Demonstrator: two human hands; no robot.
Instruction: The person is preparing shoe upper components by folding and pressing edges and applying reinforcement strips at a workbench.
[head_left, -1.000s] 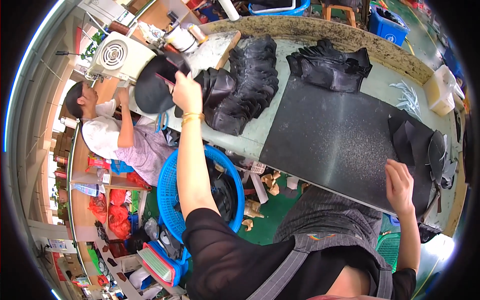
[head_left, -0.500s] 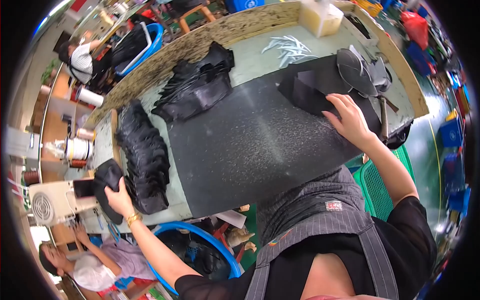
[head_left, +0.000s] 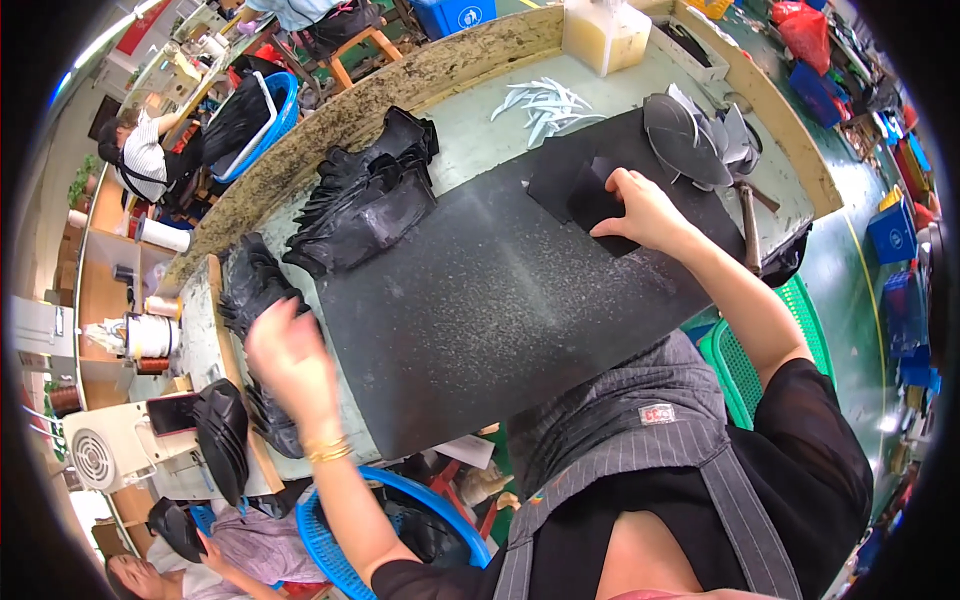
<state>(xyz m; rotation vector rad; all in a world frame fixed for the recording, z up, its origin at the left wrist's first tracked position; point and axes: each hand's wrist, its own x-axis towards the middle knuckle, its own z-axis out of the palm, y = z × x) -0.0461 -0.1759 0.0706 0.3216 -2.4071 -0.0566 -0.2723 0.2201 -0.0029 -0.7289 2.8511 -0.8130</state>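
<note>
My left hand (head_left: pixel 292 360) is over the row of overlapping black leather-like pieces (head_left: pixel 255 280) at the left of the table. Motion smears its fingers, so any grip is hidden. My right hand (head_left: pixel 648 212) curves over a dark flat piece (head_left: pixel 592 198) on the big black mat (head_left: pixel 450 290). Its thumb and fingers are apart, with the fingertips at the piece's edge. A curved stack of black pieces (head_left: pixel 222 440) lies at the table's left end, apart from my left hand. More black pieces (head_left: pixel 370 195) are piled beyond the mat's far left corner.
White strips (head_left: pixel 545 108) and a plastic container (head_left: pixel 607 35) are on the far side. Grey rounded pieces (head_left: pixel 688 140) and a hammer (head_left: pixel 750 230) lie at right. A raised wooden edge (head_left: pixel 400 78) borders the table. A blue basket (head_left: pixel 455 510) stands below; another person sits lower left.
My left hand has left the curved black stack and moved right over the row. My right hand's fingers have bent more, and the dark piece's raised flap has dropped lower.
</note>
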